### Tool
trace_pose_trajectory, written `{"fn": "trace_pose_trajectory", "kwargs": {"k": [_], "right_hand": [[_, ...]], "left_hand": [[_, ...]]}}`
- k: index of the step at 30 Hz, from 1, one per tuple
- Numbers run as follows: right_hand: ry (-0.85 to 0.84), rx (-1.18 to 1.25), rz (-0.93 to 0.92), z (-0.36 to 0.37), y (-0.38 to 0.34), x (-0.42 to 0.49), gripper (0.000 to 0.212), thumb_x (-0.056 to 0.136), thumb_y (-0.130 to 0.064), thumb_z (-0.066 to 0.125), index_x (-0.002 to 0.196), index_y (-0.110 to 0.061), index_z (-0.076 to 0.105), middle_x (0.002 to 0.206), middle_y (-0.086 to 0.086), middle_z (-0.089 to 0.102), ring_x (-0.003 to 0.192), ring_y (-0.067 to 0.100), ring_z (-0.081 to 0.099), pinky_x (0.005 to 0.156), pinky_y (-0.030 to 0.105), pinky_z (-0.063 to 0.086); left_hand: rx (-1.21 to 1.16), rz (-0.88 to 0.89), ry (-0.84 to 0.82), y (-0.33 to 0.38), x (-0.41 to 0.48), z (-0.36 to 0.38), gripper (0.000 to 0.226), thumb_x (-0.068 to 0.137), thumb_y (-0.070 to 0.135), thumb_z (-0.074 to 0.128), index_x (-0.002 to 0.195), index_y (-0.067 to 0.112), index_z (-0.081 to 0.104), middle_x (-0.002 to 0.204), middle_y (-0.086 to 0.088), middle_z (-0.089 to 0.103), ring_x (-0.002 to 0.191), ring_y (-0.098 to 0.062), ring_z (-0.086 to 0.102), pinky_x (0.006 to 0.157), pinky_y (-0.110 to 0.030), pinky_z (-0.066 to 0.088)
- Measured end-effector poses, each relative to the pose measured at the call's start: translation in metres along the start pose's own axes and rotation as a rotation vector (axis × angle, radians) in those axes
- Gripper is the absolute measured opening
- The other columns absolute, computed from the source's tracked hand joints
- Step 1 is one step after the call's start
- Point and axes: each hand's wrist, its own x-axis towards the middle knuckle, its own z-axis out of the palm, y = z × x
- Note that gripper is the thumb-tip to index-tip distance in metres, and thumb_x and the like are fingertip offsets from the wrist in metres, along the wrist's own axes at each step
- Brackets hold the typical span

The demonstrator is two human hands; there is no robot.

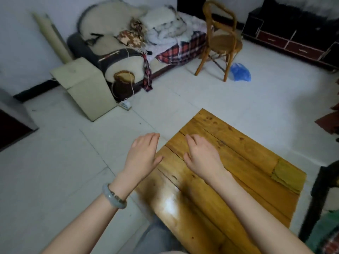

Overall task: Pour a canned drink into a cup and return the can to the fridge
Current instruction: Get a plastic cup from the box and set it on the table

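Left hand (143, 154): held out palm down just left of the table's left edge, over the pale tiled floor (64, 171); fingers are kept straight and close together, thumb spread right; nothing is held.
Right hand (201, 156): stretched forward palm down above the table's far left part; fingers are relaxed and close together, thumb spread left; nothing is held.
Left wrist: a pale grey-green stone bangle (113, 198) is worn.
Table: brown plank-topped wooden table (242, 162), placed near right.
Canned drink: its place cannot be told from this view.
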Motion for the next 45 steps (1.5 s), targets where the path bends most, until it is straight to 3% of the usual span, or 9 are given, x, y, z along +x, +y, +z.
{"fn": "trace_pose_trajectory", "kwargs": {"k": [4,13,19,26,37,45], "right_hand": [[-0.001,-0.022,-0.202,-0.009,-0.063,0.031,0.046,0.085,-0.025,0.048,0.127,-0.006,0.046,0.119,0.011,0.055,0.107,0.029,0.053,0.081,0.037,0.045],[-0.064,-0.058,-0.489,0.011,-0.221,0.094,0.047,0.087,-0.027,0.046,0.130,-0.011,0.039,0.125,0.007,0.050,0.115,0.026,0.048,0.091,0.034,0.043],[-0.081,-0.073,-0.546,0.036,-0.330,0.146,0.045,0.086,-0.026,0.047,0.128,-0.012,0.040,0.122,0.005,0.049,0.110,0.026,0.048,0.086,0.033,0.039],[-0.068,-0.062,-0.563,0.055,-0.448,0.209,0.044,0.085,-0.026,0.047,0.126,-0.013,0.040,0.121,0.004,0.049,0.109,0.026,0.048,0.085,0.032,0.037],[-0.094,-0.083,-0.641,0.080,-0.568,0.302,0.047,0.086,-0.027,0.048,0.129,-0.012,0.038,0.123,0.005,0.049,0.111,0.027,0.047,0.086,0.033,0.037],[-0.077,-0.046,-0.681,0.108,-0.652,0.421,0.050,0.084,-0.027,0.049,0.131,-0.012,0.039,0.121,0.005,0.050,0.108,0.027,0.049,0.084,0.033,0.039]], "left_hand": [[0.048,-0.170,0.056,-0.042,-0.039,-0.027,0.068,0.087,0.040,0.059,0.141,0.010,0.033,0.145,-0.007,0.038,0.131,-0.024,0.036,0.107,-0.033,0.021],[0.082,-0.461,0.127,-0.161,-0.103,-0.063,0.066,0.085,0.036,0.061,0.139,0.009,0.035,0.144,-0.007,0.040,0.132,-0.024,0.036,0.109,-0.033,0.021],[0.090,-0.535,0.132,-0.277,-0.133,-0.080,0.065,0.088,0.038,0.057,0.142,0.013,0.030,0.147,-0.003,0.036,0.135,-0.020,0.031,0.112,-0.030,0.014],[0.069,-0.576,0.163,-0.399,-0.154,-0.112,0.065,0.087,0.036,0.059,0.141,0.013,0.032,0.146,-0.003,0.037,0.135,-0.020,0.031,0.113,-0.031,0.016],[0.071,-0.656,0.185,-0.537,-0.155,-0.133,0.063,0.087,0.032,0.058,0.141,0.012,0.033,0.147,-0.004,0.037,0.136,-0.021,0.031,0.113,-0.032,0.015],[0.130,-0.710,0.157,-0.669,-0.116,-0.141,0.062,0.090,0.034,0.055,0.143,0.014,0.031,0.148,-0.002,0.036,0.136,-0.019,0.031,0.114,-0.032,0.015]]}}
